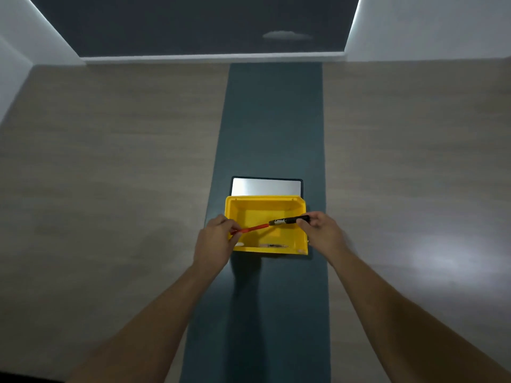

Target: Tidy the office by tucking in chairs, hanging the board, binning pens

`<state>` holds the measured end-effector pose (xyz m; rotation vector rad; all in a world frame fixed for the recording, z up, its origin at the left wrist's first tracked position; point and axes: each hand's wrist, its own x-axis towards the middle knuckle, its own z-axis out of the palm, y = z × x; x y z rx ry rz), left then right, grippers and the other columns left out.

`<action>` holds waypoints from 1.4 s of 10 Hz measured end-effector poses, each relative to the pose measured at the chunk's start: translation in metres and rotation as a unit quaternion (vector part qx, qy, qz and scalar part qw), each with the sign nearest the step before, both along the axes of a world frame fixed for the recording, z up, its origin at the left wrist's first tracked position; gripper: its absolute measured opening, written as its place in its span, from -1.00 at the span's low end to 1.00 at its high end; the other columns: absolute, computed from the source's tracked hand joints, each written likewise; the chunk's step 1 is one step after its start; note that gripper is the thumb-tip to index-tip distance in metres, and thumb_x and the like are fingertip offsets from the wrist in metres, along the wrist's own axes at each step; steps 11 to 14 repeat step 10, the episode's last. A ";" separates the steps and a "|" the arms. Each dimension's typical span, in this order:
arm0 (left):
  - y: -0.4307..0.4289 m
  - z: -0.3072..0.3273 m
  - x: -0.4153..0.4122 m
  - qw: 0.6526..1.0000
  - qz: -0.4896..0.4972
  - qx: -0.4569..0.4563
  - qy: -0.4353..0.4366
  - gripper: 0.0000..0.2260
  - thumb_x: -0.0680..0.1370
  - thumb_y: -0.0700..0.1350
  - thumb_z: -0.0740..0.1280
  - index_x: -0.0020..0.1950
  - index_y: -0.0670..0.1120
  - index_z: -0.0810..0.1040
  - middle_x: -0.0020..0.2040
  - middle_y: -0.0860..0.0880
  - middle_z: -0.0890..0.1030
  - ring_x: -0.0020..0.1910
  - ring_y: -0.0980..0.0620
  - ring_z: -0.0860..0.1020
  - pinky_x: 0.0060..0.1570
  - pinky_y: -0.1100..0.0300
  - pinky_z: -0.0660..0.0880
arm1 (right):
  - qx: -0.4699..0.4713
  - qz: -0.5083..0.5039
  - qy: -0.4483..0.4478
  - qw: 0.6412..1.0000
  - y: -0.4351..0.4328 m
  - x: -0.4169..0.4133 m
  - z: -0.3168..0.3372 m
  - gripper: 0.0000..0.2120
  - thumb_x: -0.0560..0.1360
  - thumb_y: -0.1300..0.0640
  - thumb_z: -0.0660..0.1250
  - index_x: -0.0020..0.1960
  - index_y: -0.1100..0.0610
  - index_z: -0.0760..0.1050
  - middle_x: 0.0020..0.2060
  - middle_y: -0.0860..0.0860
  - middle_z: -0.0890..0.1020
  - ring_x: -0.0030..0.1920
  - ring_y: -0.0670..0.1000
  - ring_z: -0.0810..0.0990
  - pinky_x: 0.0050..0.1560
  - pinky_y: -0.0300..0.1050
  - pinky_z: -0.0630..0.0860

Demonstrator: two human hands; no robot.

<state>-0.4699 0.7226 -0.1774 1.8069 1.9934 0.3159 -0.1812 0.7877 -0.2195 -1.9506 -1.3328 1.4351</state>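
Over yellow bin (300,208), hands (214,239) gripping pens (253,228)

We've got both forearms bare, reaching fwd from the bottom corners and converging toward centre. Our left hand (214,240) is knuckles-up, wrist slightly bent inward, fingers curled w/ thumb and fingertips (235,226) pinched shut on a thin red pen (251,228). Our right hand (322,230) sits opposite at approx the same height, back of hand up, fingers folded, thumb & index pinching the end of a black marker (289,220). Hands apart, not touching.
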 end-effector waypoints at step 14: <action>-0.074 0.026 -0.044 0.996 -0.012 0.062 -0.059 -0.75 0.72 -0.08 0.32 0.32 -0.13 0.67 0.18 -0.09 0.63 0.19 -0.07 0.58 0.23 0.03 0.55 | 0.095 0.019 -0.097 0.991 -0.074 -0.029 0.084 -0.62 0.67 0.07 0.29 0.45 0.12 0.56 0.30 0.09 0.67 0.13 0.07 0.63 0.15 -0.13 0.47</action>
